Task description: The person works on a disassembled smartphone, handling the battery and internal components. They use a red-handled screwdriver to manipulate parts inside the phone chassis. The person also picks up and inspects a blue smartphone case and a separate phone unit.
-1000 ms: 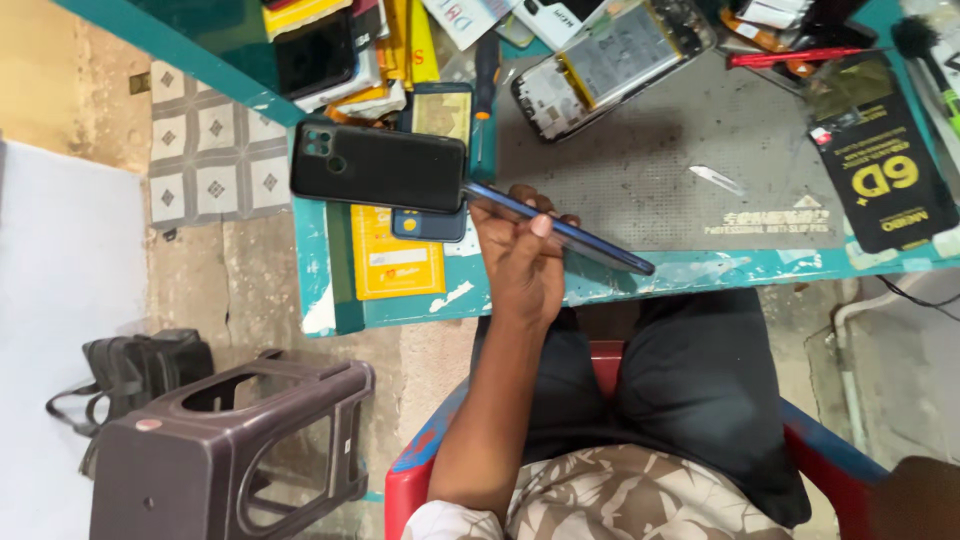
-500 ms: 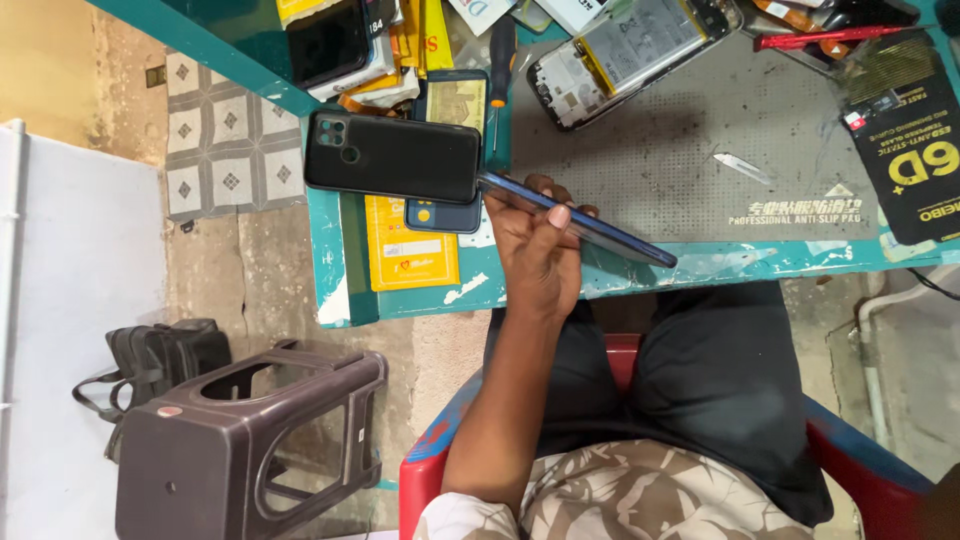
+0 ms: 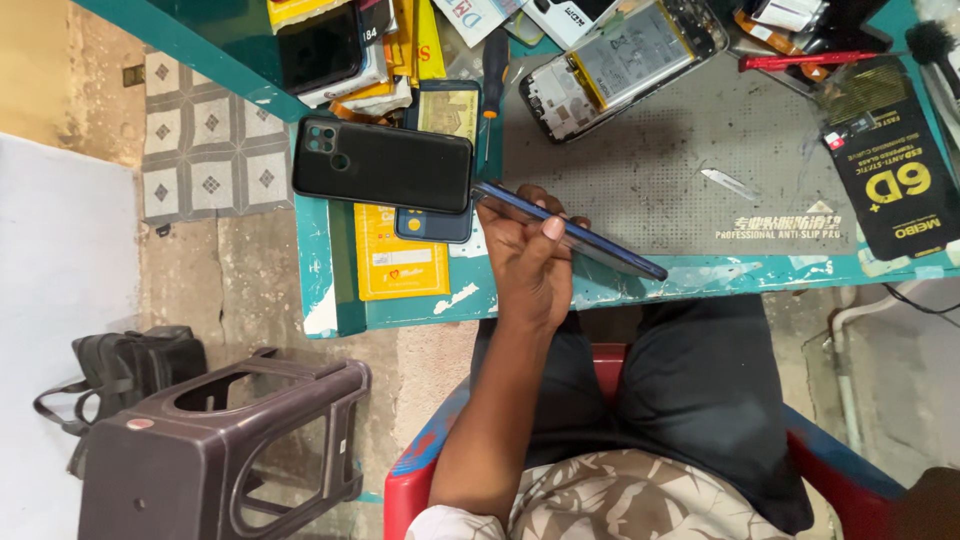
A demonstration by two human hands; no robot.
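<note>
The left hand [image 3: 528,262] closes its fingers [image 3: 552,228] around a thin blue smartphone [image 3: 570,232] held edge-on, thumb on the upper edge, above the front rim of the paint-chipped teal workbench [image 3: 320,290]. Just beyond the fingertips, touching the phone's far end, lies a black rubbery phone case with a camera cutout [image 3: 382,165]. Farther past the fingers, a grey anti-slip work mat [image 3: 680,160] carries an opened phone body with an exposed battery [image 3: 622,52]. The right hand is out of sight.

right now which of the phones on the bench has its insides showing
The opened phone at the far edge of the grey mat, battery exposed. The black phone and the held blue phone are closed.
</note>
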